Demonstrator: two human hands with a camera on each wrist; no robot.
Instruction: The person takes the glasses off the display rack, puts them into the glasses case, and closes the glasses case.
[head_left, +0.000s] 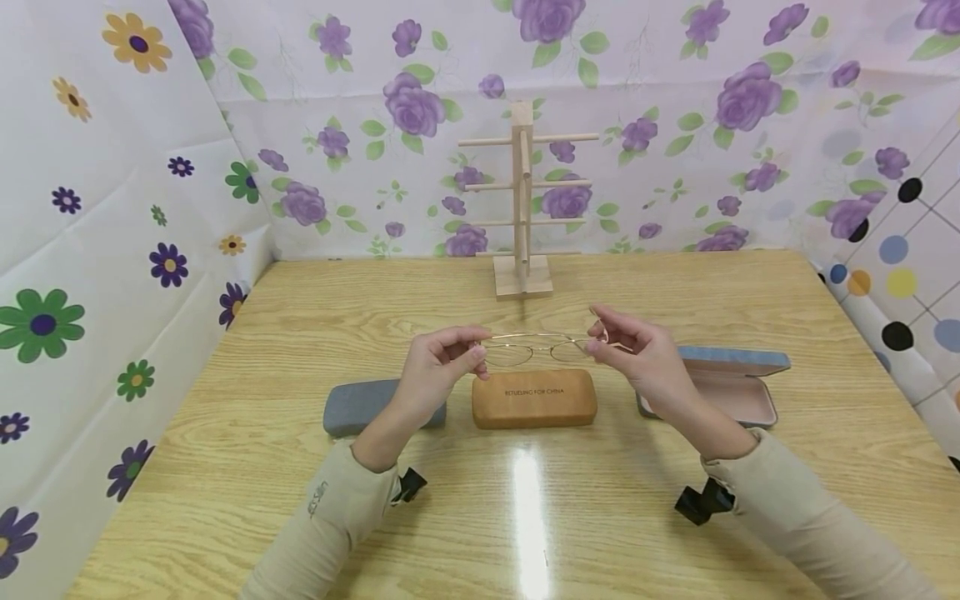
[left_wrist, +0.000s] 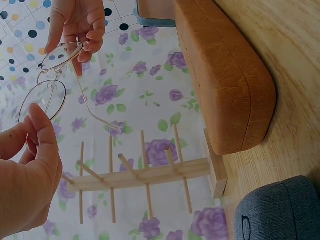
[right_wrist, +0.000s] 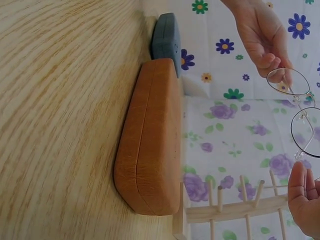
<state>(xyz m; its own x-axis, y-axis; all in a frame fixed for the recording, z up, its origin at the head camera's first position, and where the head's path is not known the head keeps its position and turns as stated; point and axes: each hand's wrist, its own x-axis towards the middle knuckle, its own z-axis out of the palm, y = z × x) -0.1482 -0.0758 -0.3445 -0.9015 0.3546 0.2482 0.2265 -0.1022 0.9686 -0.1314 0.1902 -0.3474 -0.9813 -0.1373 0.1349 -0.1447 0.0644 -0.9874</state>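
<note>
A pair of thin gold-rimmed glasses is held up above the table between both hands, lenses toward the person. My left hand pinches the frame at its left end between thumb and fingers. At the other end, my right hand grips it near the hinge. In the left wrist view one slender temple arm stretches out unfolded behind the lenses. Under the glasses in the head view lies a closed tan-orange glasses case with lettering on its lid.
Left of the tan case sits a closed grey-blue case, partly behind the left forearm. A blue case with pale lining lies open at right, partly covered by the right hand. Behind stands a wooden peg rack before a flowered cloth.
</note>
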